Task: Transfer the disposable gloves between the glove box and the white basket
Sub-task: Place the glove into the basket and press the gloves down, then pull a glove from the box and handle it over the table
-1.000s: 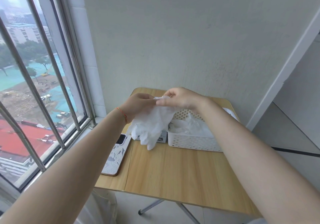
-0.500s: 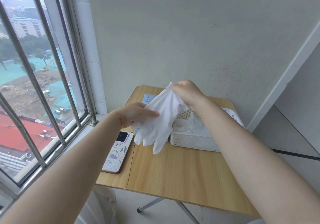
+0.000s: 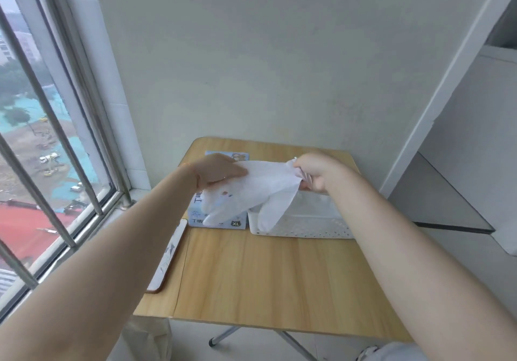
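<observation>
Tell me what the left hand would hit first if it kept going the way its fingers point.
The left hand points right, along the glove it already touches. Going on, it would likely meet the right hand gripping the glove's cuff, though depth is unclear.

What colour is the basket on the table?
White, with a wall of small holes; the head view shows the white basket best.

The glove (image 3: 251, 190) I hold is translucent white, the basket (image 3: 302, 227) white with a perforated dot pattern, the glove box (image 3: 218, 220) pale blue, the worktop (image 3: 260, 276) light wood-grain, my phone case (image 3: 169, 254) white with leafy prints.
</observation>
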`<state>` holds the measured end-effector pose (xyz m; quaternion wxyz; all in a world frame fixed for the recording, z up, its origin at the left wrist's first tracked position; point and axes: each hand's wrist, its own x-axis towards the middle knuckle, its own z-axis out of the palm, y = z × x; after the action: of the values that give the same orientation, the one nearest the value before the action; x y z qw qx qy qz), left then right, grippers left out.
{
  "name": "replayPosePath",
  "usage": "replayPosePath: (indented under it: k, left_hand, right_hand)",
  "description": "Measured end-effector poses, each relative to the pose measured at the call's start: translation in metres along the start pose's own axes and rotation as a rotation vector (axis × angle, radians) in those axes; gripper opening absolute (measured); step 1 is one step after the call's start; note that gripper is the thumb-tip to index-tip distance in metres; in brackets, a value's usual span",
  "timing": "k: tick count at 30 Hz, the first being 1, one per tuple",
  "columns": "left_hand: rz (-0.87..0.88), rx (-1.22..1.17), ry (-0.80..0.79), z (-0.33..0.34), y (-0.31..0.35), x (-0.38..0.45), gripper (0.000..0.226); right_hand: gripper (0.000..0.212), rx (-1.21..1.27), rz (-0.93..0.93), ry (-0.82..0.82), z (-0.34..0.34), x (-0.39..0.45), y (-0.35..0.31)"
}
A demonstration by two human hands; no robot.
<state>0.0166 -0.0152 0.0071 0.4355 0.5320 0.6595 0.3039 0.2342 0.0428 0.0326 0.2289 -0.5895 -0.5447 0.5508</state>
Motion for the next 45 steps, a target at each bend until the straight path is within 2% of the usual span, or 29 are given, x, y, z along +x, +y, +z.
replayPosePath:
  k: [3,5,8,10,12,17,19,22,24,25,27,29,32,34,37,40,42,45]
  left_hand:
    - [0.040,0.361,0.033,0.029,0.021,0.027,0.026]
    - [0.064,0.484,0.040,0.046,0.033,0.041,0.025]
    - [0.090,0.610,0.074,0.068,0.041,0.060,0.033]
    - [0.098,0.642,0.085,0.080,0.040,0.069,0.035]
    - [0.113,0.668,0.076,0.089,0.037,0.076,0.034]
    - [0.159,0.867,0.155,0.104,0.031,0.087,0.009]
    - [0.210,0.932,0.209,0.106,0.028,0.088,0.020]
    - [0.386,1.067,0.335,0.108,0.032,0.080,0.032]
    - [0.448,1.062,0.333,0.116,0.040,0.069,0.026]
    - [0.421,1.015,0.263,0.121,0.043,0.063,0.027]
    - [0.282,0.960,0.046,0.132,0.046,0.056,0.048]
    - [0.176,1.008,-0.119,0.140,0.043,0.054,0.067]
    - [0.148,1.030,-0.193,0.140,0.037,0.056,0.070]
    - [0.151,0.998,-0.191,0.135,0.034,0.056,0.071]
    - [0.113,0.932,-0.197,0.127,0.034,0.055,0.071]
    - [0.065,0.781,-0.199,0.116,0.035,0.052,0.063]
    - [0.118,0.782,-0.069,0.106,0.035,0.052,0.046]
    - [0.205,0.665,0.213,0.083,0.031,0.046,0.012]
  right_hand:
    - [0.025,0.010,0.069,0.079,-0.029,0.002,0.023]
    - [0.022,0.001,0.072,0.146,-0.039,0.005,0.033]
    - [0.023,-0.111,0.107,0.238,-0.049,0.016,0.043]
    - [0.042,-0.275,0.053,0.237,-0.053,0.023,0.052]
    - [0.051,-0.390,-0.019,0.247,-0.058,0.024,0.059]
    - [0.057,-0.574,-0.052,0.264,-0.065,0.031,0.073]
    - [0.058,-0.646,-0.054,0.269,-0.064,0.031,0.075]
    - [0.065,-0.749,-0.085,0.280,-0.062,0.032,0.078]
    - [0.066,-0.801,-0.111,0.298,-0.062,0.033,0.080]
    - [0.066,-0.827,-0.118,0.307,-0.062,0.033,0.080]
    - [0.070,-0.879,-0.114,0.315,-0.062,0.033,0.079]
    - [0.075,-0.954,-0.100,0.314,-0.064,0.032,0.077]
    - [0.074,-1.060,-0.090,0.297,-0.069,0.032,0.077]
    - [0.068,-1.063,-0.116,0.299,-0.071,0.032,0.079]
    - [0.074,-1.101,-0.137,0.310,-0.068,0.030,0.080]
    - [0.055,-1.193,-0.251,0.409,-0.060,0.027,0.076]
    - [0.039,-1.285,-0.356,0.468,-0.052,0.025,0.071]
    - [0.034,-1.286,-0.486,0.470,-0.033,0.023,0.057]
